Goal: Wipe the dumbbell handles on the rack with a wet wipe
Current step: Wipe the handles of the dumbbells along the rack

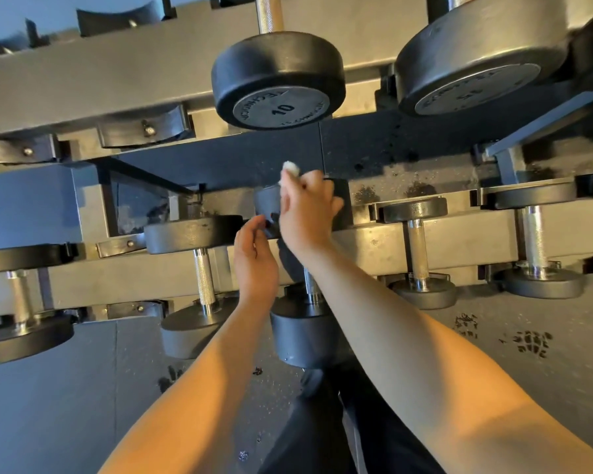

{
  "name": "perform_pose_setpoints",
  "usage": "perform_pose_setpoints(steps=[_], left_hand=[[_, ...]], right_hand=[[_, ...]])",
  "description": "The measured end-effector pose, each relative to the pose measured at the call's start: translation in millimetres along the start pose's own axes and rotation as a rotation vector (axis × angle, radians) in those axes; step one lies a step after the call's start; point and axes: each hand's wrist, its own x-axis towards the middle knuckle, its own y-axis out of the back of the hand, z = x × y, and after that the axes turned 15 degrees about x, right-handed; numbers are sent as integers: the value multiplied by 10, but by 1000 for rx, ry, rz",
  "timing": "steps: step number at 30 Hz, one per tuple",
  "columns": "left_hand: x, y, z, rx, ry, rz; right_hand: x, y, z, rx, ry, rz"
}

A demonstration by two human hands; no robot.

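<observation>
At frame centre, the right hand (pixel 307 213) is pinching a wet wipe (pixel 291 167); the left hand (pixel 254 258), loosely curled, is touching the dumbbell (pixel 302 333), which might roll off its rack (pixel 459 241).

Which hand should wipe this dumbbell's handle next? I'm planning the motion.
Right. The right hand already pinches the wet wipe at the dumbbell. The left hand holds no wipe; its fingers touch the far head.

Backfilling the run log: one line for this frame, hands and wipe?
right hand: holds wet wipe, on far head of lower-rack dumbbell | left hand: at same head | handle: mostly hidden
</observation>
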Motion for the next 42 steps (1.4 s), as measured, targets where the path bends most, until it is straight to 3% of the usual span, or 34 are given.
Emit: perform_pose_setpoints(steps=[3, 6, 10, 13, 16, 18, 20, 23, 26, 28, 31, 32, 33, 35, 38, 42], left_hand=[[61, 78, 30, -133, 27, 15], [132, 34, 94, -92, 12, 15], [139, -141, 186, 129, -143, 10], [53, -257, 197, 226, -133, 8], [-23, -304, 168, 239, -141, 1], [-17, -288, 155, 234, -156, 4], [29, -232, 143, 224, -183, 30], [78, -126, 92, 193, -163, -2], [41, -69, 67, 242, -221, -42], [42, -81, 72, 256, -238, -33], [27, -104, 127, 269, -184, -14], [15, -109, 146, 275, -178, -7], [4, -111, 153, 277, -184, 2], [6, -112, 146, 232, -179, -4], [46, -38, 178, -2, -46, -15], [111, 56, 324, -204, -73, -56]], right_hand=[[-120, -77, -136, -151, 193, -264], [-141, 35, 8, -8, 166, -180], [-133, 232, 570, 216, -203, 171], [-231, 253, 804, 370, -560, 138], [-214, 242, 769, 397, -640, 156], [-218, 210, 576, 330, -556, 192], [-316, 122, 330, 238, -334, 190], [-498, -13, 140, 125, -27, 49], [-326, 61, 292, 46, 75, -16], [-128, 129, 390, 84, -96, 64], [212, 246, 500, 238, -598, 146], [251, 256, 507, 255, -668, 131], [236, 240, 479, 226, -631, 120], [94, 157, 371, 147, -347, 124], [-126, 12, 144, 8, 3, -54], [-105, -2, 54, -197, 130, -243]])
